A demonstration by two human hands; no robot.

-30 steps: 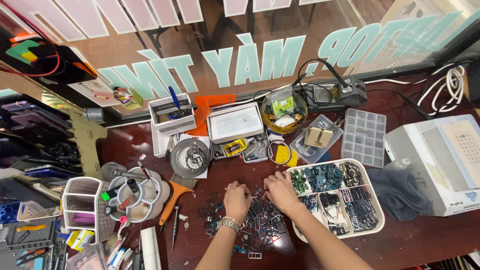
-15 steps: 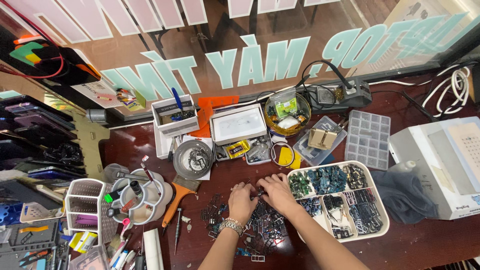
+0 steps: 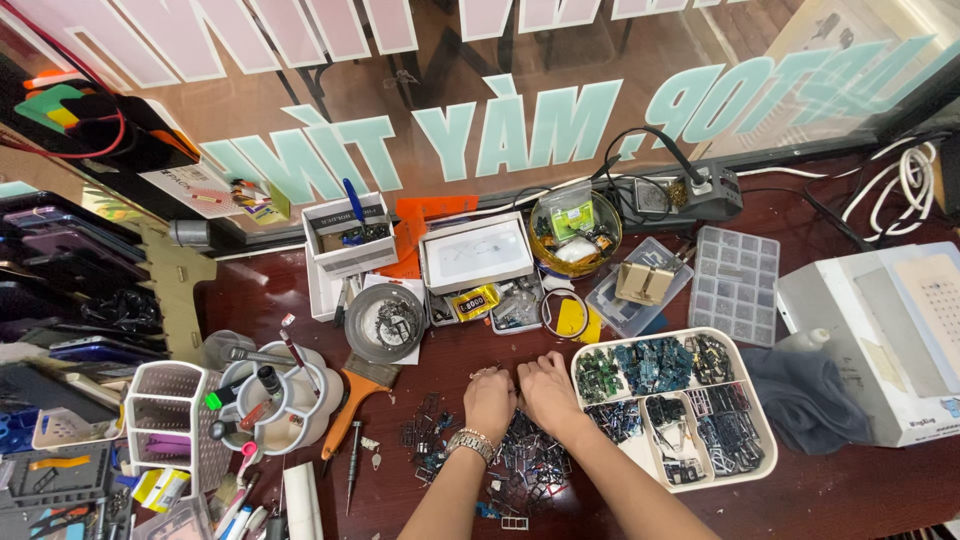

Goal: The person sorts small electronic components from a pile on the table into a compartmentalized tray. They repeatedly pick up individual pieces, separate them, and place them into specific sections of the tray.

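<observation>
Below, your two hands rest side by side on the dark red table (image 3: 860, 490): left hand (image 3: 490, 398), with one metal wristwatch (image 3: 469, 443), and right hand (image 3: 547, 388). Both lie knuckles-up, fingers curled onto one heap of small dark metal parts (image 3: 520, 465); whether they pinch anything cannot be told. Just right stands one white divided tray (image 3: 762, 410), about six compartments; left, one round tool caddy (image 3: 268, 405).

Both forearms reach forward from the bottom edge. The left hand (image 3: 490, 400) and the right hand (image 3: 548, 388) lie side by side, touching, palms down, fingers curled.
</observation>
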